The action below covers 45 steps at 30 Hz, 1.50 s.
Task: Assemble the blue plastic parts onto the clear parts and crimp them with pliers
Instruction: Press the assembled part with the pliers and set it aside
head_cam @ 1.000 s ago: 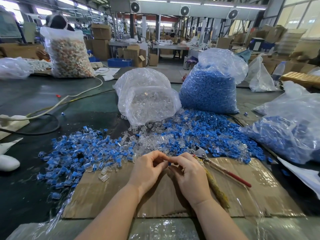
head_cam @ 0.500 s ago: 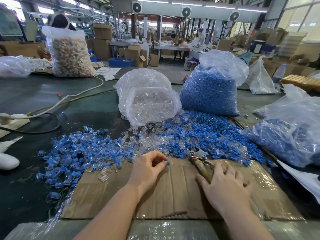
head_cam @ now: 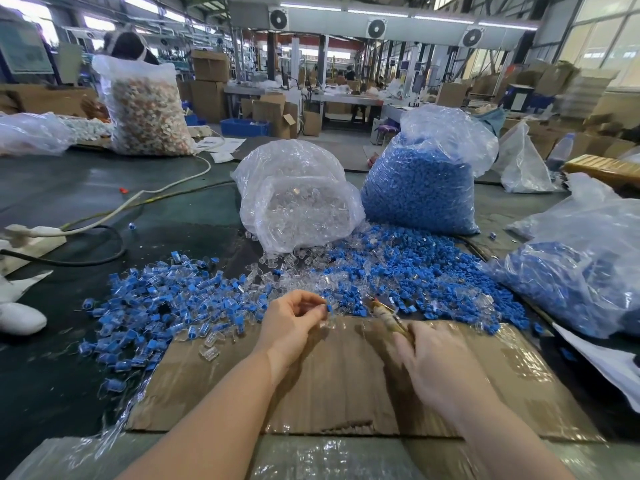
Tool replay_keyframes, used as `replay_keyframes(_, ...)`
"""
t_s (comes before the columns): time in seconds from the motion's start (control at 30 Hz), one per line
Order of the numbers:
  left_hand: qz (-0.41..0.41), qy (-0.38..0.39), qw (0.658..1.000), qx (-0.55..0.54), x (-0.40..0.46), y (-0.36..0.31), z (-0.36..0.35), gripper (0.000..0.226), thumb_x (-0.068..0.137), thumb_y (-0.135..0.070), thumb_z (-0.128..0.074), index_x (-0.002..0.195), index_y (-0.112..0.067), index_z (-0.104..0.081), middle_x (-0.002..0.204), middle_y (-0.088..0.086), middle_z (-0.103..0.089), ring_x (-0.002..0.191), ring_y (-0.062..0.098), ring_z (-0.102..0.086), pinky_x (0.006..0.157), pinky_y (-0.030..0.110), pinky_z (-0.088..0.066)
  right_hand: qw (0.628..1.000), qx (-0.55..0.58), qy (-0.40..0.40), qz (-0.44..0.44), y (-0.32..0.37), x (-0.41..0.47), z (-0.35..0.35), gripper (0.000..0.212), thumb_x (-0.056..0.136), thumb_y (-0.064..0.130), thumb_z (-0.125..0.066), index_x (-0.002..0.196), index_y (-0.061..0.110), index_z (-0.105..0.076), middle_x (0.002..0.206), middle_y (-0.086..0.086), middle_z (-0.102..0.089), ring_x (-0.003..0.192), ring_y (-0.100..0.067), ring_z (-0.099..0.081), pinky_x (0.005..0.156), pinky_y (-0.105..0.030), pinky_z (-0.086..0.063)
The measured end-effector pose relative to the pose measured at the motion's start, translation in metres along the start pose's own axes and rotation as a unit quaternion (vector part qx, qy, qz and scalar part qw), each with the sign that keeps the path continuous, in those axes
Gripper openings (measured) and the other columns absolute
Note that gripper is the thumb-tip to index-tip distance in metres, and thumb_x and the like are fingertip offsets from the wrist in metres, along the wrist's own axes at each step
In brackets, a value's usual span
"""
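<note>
My left hand (head_cam: 292,322) pinches a small part (head_cam: 329,309), blue fitted on clear, over the far edge of the cardboard sheet (head_cam: 339,382). To its right my right hand (head_cam: 438,362) grips the handles of the pliers (head_cam: 388,311), blurred by motion, with the jaws pointing away toward the loose pile. Loose blue parts (head_cam: 415,268) and clear parts (head_cam: 301,275) lie mixed just beyond the cardboard. A heap of joined blue-and-clear pieces (head_cam: 162,303) spreads to the left.
A bag of clear parts (head_cam: 298,199) and a bag of blue parts (head_cam: 422,181) stand behind the pile. Another bag with blue parts (head_cam: 581,271) lies at the right. Cables (head_cam: 114,216) cross the dark table at the left, by a white object (head_cam: 17,318).
My hands have separated. The right hand went right onto the pliers lying on the cardboard and now holds them by the handles; the left hand kept the small part.
</note>
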<state>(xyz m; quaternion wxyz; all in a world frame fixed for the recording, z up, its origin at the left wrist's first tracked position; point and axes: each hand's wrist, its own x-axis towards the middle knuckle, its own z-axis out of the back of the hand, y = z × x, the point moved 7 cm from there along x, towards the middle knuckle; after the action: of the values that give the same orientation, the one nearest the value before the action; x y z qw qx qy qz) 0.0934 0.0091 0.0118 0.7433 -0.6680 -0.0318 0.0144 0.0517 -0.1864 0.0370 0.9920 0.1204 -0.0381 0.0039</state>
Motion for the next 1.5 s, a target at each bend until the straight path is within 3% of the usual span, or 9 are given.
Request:
replay_keyframes(0.13, 0.067, -0.027, 0.991, -0.112, 0.001, 0.003, -0.002, 0.01, 0.084, -0.001, -0.064, 0.084, -0.011, -0.066, 0.074, 0.008, -0.068, 0.052, 0.009, -0.062, 0.047, 0.018, -0.049, 0.946, 0.295, 0.132, -0.034, 0.019, -0.005, -0.003, 0.036, 0.098, 0.038, -0.039, 0.081, 0.011, -0.056, 0.07, 0.004, -0.049, 0.063, -0.012, -0.045, 0.06, -0.028, -0.038)
replay_keyframes(0.2, 0.077, -0.038, 0.99, -0.114, 0.001, 0.004, -0.002, 0.009, 0.083, -0.003, -0.065, 0.084, -0.012, -0.067, 0.072, 0.006, -0.069, 0.05, 0.009, -0.063, 0.045, 0.017, -0.048, 0.914, 0.355, 0.185, -0.066, 0.024, -0.01, -0.007, 0.033, 0.096, 0.042, -0.041, 0.081, 0.015, -0.054, 0.072, 0.003, -0.053, 0.062, -0.013, -0.049, 0.064, -0.029, -0.043)
replay_keyframes(0.27, 0.082, -0.048, 0.99, -0.101, 0.001, 0.004, 0.0, 0.008, 0.083, -0.005, -0.066, 0.084, -0.012, -0.068, 0.074, 0.007, -0.069, 0.052, 0.008, -0.063, 0.046, 0.017, -0.048, 0.906, 0.362, 0.204, -0.075, 0.023, -0.01, -0.009, 0.028, 0.095, 0.046, -0.043, 0.085, 0.022, -0.054, 0.086, 0.002, -0.063, 0.077, -0.014, -0.06, 0.077, -0.033, -0.048)
replay_keyframes(0.37, 0.087, -0.065, 0.99, -0.085, 0.001, 0.004, 0.003, 0.008, 0.084, -0.006, -0.066, 0.084, -0.014, -0.068, 0.076, 0.006, -0.068, 0.05, 0.004, -0.062, 0.046, 0.016, -0.046, 0.885, 0.388, 0.247, -0.074, 0.025, -0.012, -0.011, 0.014, 0.09, 0.036, -0.056, 0.092, 0.022, -0.057, 0.091, -0.001, -0.069, 0.079, -0.013, -0.067, 0.063, -0.028, -0.052)
replay_keyframes(0.5, 0.093, -0.073, 0.99, -0.072, 0.0, 0.0, 0.003, 0.006, 0.084, -0.006, -0.065, 0.085, -0.011, -0.067, 0.074, 0.006, -0.066, 0.043, 0.0, -0.058, 0.042, 0.013, -0.045, 0.881, 0.36, 0.299, -0.069, 0.027, -0.015, -0.015, 0.045, 0.076, 0.008, -0.056, 0.12, 0.011, -0.046, 0.101, -0.015, -0.065, 0.08, -0.026, -0.067, 0.072, -0.039, -0.053)
replay_keyframes(0.6, 0.1, -0.064, 0.991, -0.064, 0.0, -0.002, 0.002, 0.007, 0.085, -0.006, -0.064, 0.082, -0.012, -0.066, 0.073, 0.005, -0.065, 0.042, 0.0, -0.057, 0.04, 0.013, -0.044, 0.879, 0.361, 0.303, -0.07, 0.028, -0.015, -0.016, 0.035, 0.078, 0.0, -0.047, 0.112, 0.009, -0.049, 0.09, -0.014, -0.059, 0.076, -0.024, -0.053, 0.07, -0.038, -0.043)
replay_keyframes(0.9, 0.116, -0.053, 0.991, -0.039, 0.003, -0.004, 0.001, 0.005, 0.085, -0.008, -0.065, 0.083, -0.011, -0.067, 0.069, 0.002, -0.065, 0.044, 0.0, -0.057, 0.043, 0.013, -0.046, 0.872, 0.377, 0.309, -0.053, 0.033, -0.015, -0.007, 0.027, 0.08, -0.008, -0.043, 0.099, 0.007, -0.055, 0.079, -0.007, -0.056, 0.067, -0.017, -0.054, 0.062, -0.03, -0.048)
replay_keyframes(1.07, 0.117, -0.051, 0.991, -0.035, 0.003, -0.003, 0.001, 0.007, 0.085, -0.007, -0.064, 0.081, -0.012, -0.066, 0.069, 0.002, -0.065, 0.044, 0.001, -0.055, 0.043, 0.013, -0.045, 0.877, 0.372, 0.299, -0.051, 0.032, -0.015, -0.006, 0.04, 0.078, -0.007, -0.041, 0.114, 0.005, -0.053, 0.088, -0.012, -0.052, 0.077, -0.022, -0.046, 0.069, -0.035, -0.034)
replay_keyframes(1.5, 0.179, -0.026, 0.978, -0.103, 0.0, 0.002, -0.005, 0.007, 0.084, 0.003, -0.062, 0.081, -0.003, -0.064, 0.065, 0.007, -0.064, 0.056, 0.014, -0.055, 0.051, 0.022, -0.047, 0.874, 0.366, 0.32, -0.026, 0.037, -0.016, -0.001, 0.043, 0.077, -0.01, -0.041, 0.111, 0.011, -0.057, 0.078, -0.004, -0.056, 0.06, -0.012, -0.053, 0.052, -0.021, -0.042)
